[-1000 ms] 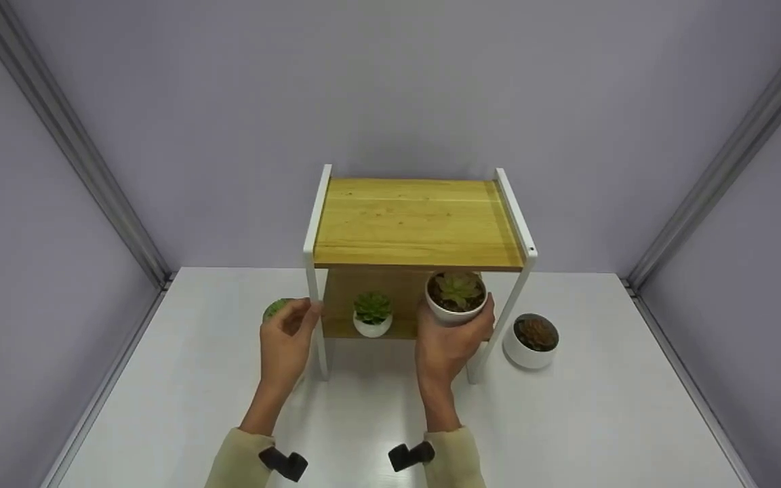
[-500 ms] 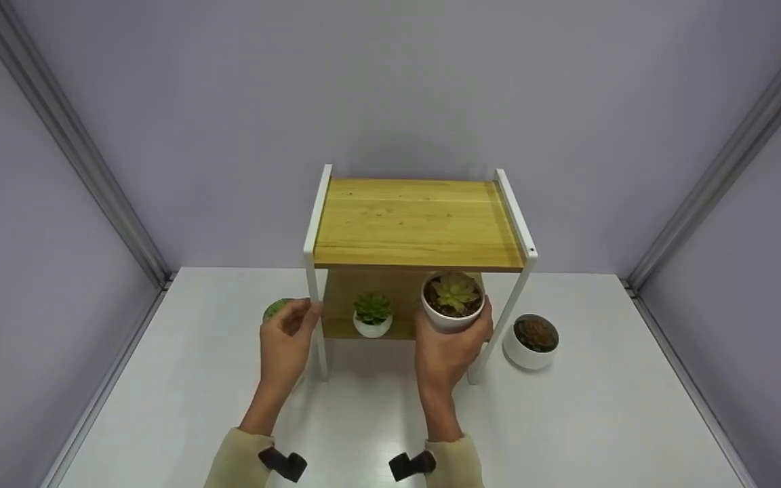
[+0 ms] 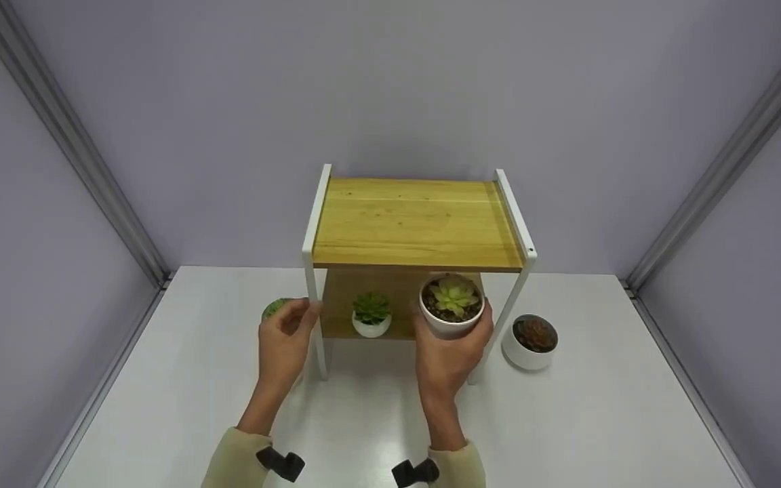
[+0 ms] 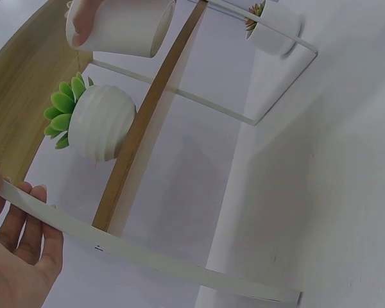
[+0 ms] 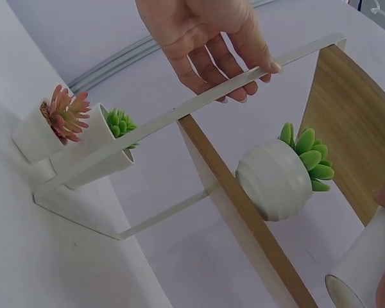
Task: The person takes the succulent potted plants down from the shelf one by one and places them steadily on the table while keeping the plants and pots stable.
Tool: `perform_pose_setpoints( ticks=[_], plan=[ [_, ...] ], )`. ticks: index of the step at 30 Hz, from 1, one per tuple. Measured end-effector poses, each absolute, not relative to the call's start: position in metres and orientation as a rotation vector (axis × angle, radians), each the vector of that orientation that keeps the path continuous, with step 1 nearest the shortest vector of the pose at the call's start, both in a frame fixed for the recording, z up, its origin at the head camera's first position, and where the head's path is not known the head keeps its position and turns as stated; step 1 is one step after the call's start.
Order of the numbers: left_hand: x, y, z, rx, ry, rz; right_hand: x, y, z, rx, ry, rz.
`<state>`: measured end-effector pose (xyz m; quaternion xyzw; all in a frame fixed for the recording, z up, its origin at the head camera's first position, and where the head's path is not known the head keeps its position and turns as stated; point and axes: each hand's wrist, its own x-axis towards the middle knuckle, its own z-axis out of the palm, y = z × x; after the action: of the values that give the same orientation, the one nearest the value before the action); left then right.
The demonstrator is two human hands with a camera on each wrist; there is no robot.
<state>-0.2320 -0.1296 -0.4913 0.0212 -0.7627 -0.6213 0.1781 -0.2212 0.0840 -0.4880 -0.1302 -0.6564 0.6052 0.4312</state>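
My left hand [image 3: 287,342] holds the white front leg of a small two-tier shelf [image 3: 417,224], its thumb on one side and fingers behind, as the left wrist view shows. My right hand [image 3: 450,356] grips a white pot with a pale green succulent [image 3: 453,298], in front of the opening between the boards. The pot is tilted toward me and clear of the lower board. On that board, left of it, a bright green succulent in a ribbed white pot [image 3: 371,315] stands upright. In the right wrist view the held pot [image 5: 366,263] is only partly visible.
Right of the shelf, a white pot with a reddish-brown succulent [image 3: 531,342] stands on the white table [image 3: 607,407]. A green plant [image 3: 274,309] is mostly hidden behind my left hand. Two potted plants, one with a reddish succulent [image 5: 65,115], stand beyond the left leg. Walls enclose the table.
The right hand has drawn the potted succulent slightly toward me and down, out from beneath the top board. My left hand stays on the leg.
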Motion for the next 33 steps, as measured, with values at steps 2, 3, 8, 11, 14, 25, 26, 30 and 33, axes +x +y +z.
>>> perform_pose_setpoints(
  ticks=[2,3,8,11,14,25,26,30,33],
  plan=[
    [-0.232,-0.13,-0.491,0.059,-2.159,-1.755,-0.22,0.086,-0.487,-0.323,-1.638,1.508],
    [-0.232,-0.13,-0.491,0.058,-2.157,-1.756,-0.22,0.087,-0.486,-0.316,-1.637,1.511],
    [-0.232,-0.13,-0.491,0.061,-2.162,-1.75,-0.215,0.09,-0.485,-0.283,-1.665,1.526],
    [-0.232,-0.129,-0.49,0.06,-2.168,-1.746,-0.211,0.093,-0.485,-0.273,-1.673,1.545],
    [-0.232,-0.129,-0.49,0.057,-2.167,-1.746,-0.207,0.095,-0.484,-0.258,-1.678,1.566],
    [-0.232,-0.13,-0.492,0.059,-2.186,-1.748,-0.189,0.104,-0.48,-0.214,-1.712,1.546],
    [-0.232,-0.13,-0.491,0.053,-2.185,-1.748,-0.188,0.105,-0.48,-0.21,-1.717,1.54],
    [-0.232,-0.13,-0.492,0.053,-2.175,-1.749,-0.182,0.108,-0.48,-0.193,-1.731,1.539],
    [-0.231,-0.13,-0.492,0.048,-2.169,-1.761,-0.179,0.112,-0.481,-0.189,-1.732,1.544]
  ],
)
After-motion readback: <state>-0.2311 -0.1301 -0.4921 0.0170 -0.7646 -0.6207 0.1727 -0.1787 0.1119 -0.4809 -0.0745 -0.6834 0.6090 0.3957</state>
